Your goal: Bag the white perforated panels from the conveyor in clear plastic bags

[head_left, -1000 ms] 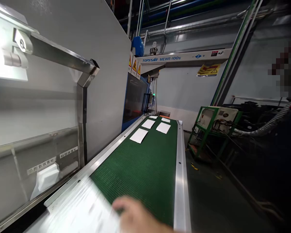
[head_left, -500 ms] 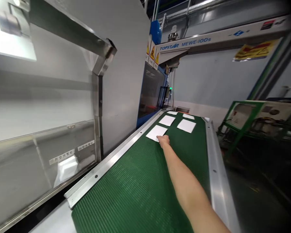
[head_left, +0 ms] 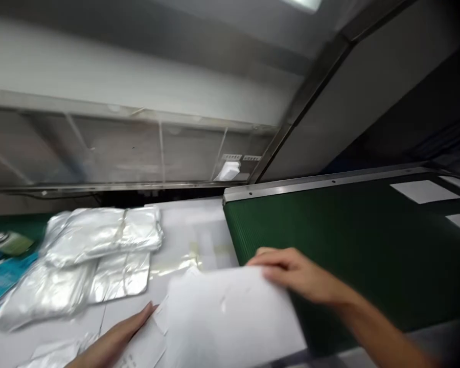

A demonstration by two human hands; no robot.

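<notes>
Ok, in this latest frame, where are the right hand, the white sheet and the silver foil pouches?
Right hand (head_left: 301, 273): head view, back of the hand.
White sheet (head_left: 230, 319): head view, middle of the sheet.
Silver foil pouches (head_left: 99, 237): head view, upper pouch.

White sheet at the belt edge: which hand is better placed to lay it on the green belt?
Probably the right hand: it is over the green conveyor belt, fingers at the white sheet's upper edge. The left hand sits farther back, beside the silver foil bags.

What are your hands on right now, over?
Right hand pinching white sheet. Left hand open, beside it. Foil packs further left.
</notes>
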